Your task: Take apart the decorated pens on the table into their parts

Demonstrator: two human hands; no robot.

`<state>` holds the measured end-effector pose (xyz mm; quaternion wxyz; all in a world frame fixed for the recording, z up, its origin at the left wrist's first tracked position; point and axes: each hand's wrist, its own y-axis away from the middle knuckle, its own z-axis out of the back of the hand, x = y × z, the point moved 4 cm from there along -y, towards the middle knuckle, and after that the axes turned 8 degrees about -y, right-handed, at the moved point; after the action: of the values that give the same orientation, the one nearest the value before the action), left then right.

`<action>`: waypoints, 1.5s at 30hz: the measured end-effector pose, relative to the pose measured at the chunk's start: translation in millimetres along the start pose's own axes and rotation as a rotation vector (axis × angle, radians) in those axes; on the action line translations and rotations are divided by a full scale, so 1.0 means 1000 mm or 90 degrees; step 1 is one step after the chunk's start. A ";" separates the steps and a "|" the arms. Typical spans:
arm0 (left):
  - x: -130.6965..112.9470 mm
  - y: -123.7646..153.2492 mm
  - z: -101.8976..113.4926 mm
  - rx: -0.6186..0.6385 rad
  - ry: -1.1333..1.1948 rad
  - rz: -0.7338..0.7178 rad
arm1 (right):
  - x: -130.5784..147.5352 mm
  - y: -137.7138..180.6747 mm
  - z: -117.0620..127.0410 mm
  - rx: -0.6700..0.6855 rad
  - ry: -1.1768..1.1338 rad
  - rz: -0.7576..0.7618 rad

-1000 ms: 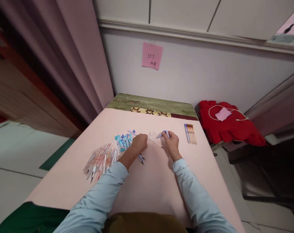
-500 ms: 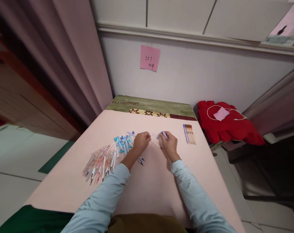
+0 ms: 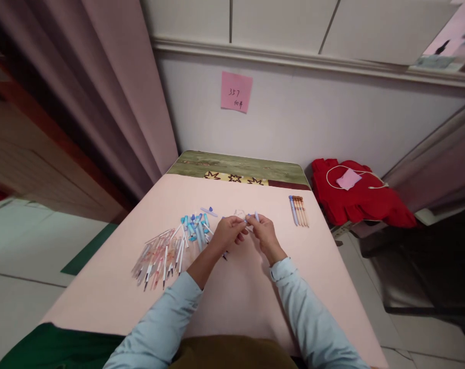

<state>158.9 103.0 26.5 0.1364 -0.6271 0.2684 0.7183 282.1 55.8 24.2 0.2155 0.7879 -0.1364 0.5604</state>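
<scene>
My left hand (image 3: 229, 230) and my right hand (image 3: 265, 234) meet over the middle of the table, fingertips almost touching. The left one pinches a thin white pen refill, mostly hidden by the fingers. Closed in my right hand is a lavender pen barrel piece (image 3: 256, 217), its end poking up past the fingers; a small blue bit shows at the fingertips. Left of my hands lie blue pen parts (image 3: 197, 230) in a heap, beside loose white refills and clear pinkish barrels (image 3: 159, 259). A lavender pen piece with a blue top (image 3: 209, 211) lies behind the heap.
Several assembled-looking pens (image 3: 300, 211), one lavender and the others tan with brown tops, lie in a row at the right. The pink-covered table (image 3: 240, 307) meets a wall at its far end. A red cloth (image 3: 363, 205) with a white cable sits beyond the right edge.
My hands have come together from a small gap. The left has moved slightly right with the refill, whose dark tip no longer shows; the lavender piece in my right hand now points more upright.
</scene>
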 end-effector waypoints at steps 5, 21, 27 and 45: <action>0.014 0.022 0.028 -0.064 -0.079 0.036 | -0.022 0.013 -0.015 0.098 0.020 -0.059; -0.010 0.005 0.142 -0.338 -0.612 0.119 | -0.036 0.004 -0.076 0.107 0.368 0.220; -0.008 0.002 0.152 -0.341 -0.674 0.151 | -0.017 0.008 -0.040 0.061 0.435 0.232; -0.016 0.026 0.153 -0.419 -0.713 0.093 | -0.015 0.023 -0.006 0.028 0.786 0.176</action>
<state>21.4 169.2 57.8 0.0072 -0.1472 -0.0353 0.9884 261.5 38.2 15.9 0.1637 0.2989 -0.0759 0.9371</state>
